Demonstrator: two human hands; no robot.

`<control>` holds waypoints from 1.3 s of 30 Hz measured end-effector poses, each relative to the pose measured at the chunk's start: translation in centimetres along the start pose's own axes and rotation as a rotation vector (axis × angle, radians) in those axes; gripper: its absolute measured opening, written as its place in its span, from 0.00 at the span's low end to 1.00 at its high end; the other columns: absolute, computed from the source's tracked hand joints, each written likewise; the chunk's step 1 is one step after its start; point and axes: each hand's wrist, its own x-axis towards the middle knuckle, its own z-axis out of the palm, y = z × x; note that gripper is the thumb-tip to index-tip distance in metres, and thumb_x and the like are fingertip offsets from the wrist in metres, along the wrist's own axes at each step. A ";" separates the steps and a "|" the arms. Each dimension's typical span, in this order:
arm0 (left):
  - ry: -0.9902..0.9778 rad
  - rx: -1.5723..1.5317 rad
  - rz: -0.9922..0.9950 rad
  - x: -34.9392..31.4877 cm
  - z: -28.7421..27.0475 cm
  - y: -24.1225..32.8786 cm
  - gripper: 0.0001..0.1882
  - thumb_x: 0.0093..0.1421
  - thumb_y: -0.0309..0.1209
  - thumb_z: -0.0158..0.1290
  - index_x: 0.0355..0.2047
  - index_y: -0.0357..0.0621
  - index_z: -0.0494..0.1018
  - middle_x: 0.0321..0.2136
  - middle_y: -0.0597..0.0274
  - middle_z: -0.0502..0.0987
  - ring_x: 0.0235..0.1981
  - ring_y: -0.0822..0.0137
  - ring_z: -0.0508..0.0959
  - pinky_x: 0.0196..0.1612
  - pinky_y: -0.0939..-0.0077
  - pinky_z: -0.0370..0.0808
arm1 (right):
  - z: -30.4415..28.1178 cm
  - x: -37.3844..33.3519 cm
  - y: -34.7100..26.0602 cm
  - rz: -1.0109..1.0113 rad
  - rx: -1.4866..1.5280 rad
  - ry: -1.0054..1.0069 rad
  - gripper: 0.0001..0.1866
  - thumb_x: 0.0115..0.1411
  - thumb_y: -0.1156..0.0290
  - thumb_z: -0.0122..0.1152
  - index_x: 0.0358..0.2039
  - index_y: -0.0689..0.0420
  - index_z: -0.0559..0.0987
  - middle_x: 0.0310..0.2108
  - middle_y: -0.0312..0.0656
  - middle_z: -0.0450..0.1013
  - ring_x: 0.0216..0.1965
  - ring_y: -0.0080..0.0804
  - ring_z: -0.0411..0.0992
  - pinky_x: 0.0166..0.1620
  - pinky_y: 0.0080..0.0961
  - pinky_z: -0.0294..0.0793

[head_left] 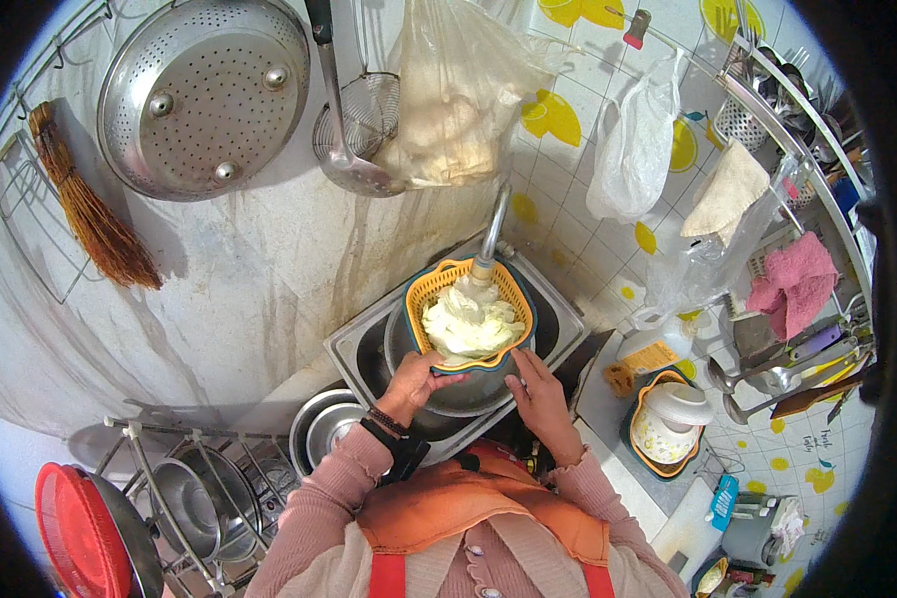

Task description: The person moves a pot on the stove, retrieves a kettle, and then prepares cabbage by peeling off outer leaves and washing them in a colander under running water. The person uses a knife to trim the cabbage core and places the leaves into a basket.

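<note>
A yellow draining basket (426, 289), nested in a dark blue basin (532, 321), holds pale green-white leaves (468, 324) that look like cabbage. It is held under the metal faucet (496, 221), whose spout hangs right over the leaves. My left hand (416, 389) grips the near left corner of the basin, thumb stretched along its near side. At the near right corner, my right hand (540, 396) holds the rim with its fingertips. Below them a large metal bowl (468, 396) sits in the steel sink (566, 324).
Steel bowls (331, 424) stand left of the sink, beside a rack (149, 468) with pans and a red basket (80, 533). A ladle (344, 164) and filled plastic bag (458, 110) hang above. On the right counter, another yellow basket (640, 448) holds a lidded white container (668, 424).
</note>
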 end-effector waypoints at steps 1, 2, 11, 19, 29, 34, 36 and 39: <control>-0.005 -0.011 -0.012 0.0 -0.1 -0.1 0.24 0.61 0.23 0.46 0.55 0.15 0.62 0.50 0.35 0.74 0.46 0.43 0.80 0.48 0.53 0.83 | -0.1 0.0 0.1 -0.008 -0.004 -0.008 0.24 0.64 0.70 0.61 0.59 0.60 0.71 0.56 0.59 0.70 0.52 0.58 0.72 0.53 0.39 0.74; -0.009 -0.005 -0.008 0.0 -0.1 -0.2 0.24 0.61 0.23 0.46 0.55 0.15 0.62 0.50 0.35 0.74 0.46 0.43 0.80 0.48 0.53 0.83 | -0.1 -0.1 0.1 -0.010 -0.005 -0.022 0.24 0.63 0.70 0.61 0.59 0.61 0.71 0.56 0.59 0.69 0.53 0.58 0.72 0.54 0.39 0.74; -0.027 0.035 -0.006 -0.1 0.3 0.1 0.24 0.61 0.22 0.45 0.55 0.15 0.61 0.51 0.36 0.74 0.48 0.43 0.80 0.48 0.51 0.83 | 0.1 -0.5 0.7 0.014 0.010 -0.018 0.24 0.63 0.70 0.61 0.58 0.61 0.72 0.56 0.59 0.70 0.52 0.58 0.72 0.53 0.38 0.74; -0.029 0.060 0.029 0.5 -1.0 -0.5 0.24 0.62 0.21 0.46 0.57 0.19 0.62 0.52 0.37 0.74 0.49 0.44 0.79 0.49 0.47 0.82 | 0.7 -0.6 1.3 -0.002 0.000 -0.049 0.23 0.64 0.68 0.61 0.58 0.62 0.72 0.56 0.59 0.70 0.54 0.58 0.71 0.55 0.39 0.73; 0.001 0.093 0.027 0.7 -1.9 -0.7 0.25 0.60 0.21 0.47 0.57 0.21 0.63 0.52 0.39 0.74 0.49 0.45 0.80 0.50 0.49 0.82 | 1.1 -0.4 1.3 0.015 -0.003 -0.080 0.24 0.64 0.68 0.61 0.58 0.62 0.71 0.56 0.59 0.69 0.54 0.58 0.71 0.55 0.39 0.73; -0.020 0.083 0.020 0.7 -2.1 -0.7 0.25 0.60 0.22 0.47 0.57 0.21 0.63 0.53 0.40 0.74 0.49 0.47 0.80 0.51 0.50 0.81 | 1.2 -0.5 1.4 0.024 0.000 -0.079 0.24 0.64 0.68 0.61 0.58 0.62 0.71 0.56 0.58 0.70 0.54 0.58 0.71 0.55 0.38 0.73; -0.018 0.080 0.024 0.6 -2.0 -0.6 0.25 0.60 0.22 0.47 0.57 0.22 0.63 0.53 0.40 0.74 0.50 0.47 0.79 0.51 0.50 0.81 | 1.3 -0.5 1.3 0.030 0.006 -0.079 0.24 0.64 0.68 0.61 0.58 0.62 0.71 0.56 0.58 0.70 0.54 0.58 0.71 0.55 0.38 0.73; 0.003 0.097 0.022 0.3 -1.7 -0.5 0.25 0.60 0.22 0.48 0.57 0.22 0.63 0.53 0.40 0.75 0.50 0.47 0.79 0.50 0.51 0.81 | 1.2 -0.6 1.3 0.042 0.015 -0.089 0.23 0.64 0.67 0.61 0.58 0.62 0.72 0.57 0.58 0.70 0.54 0.58 0.71 0.56 0.38 0.72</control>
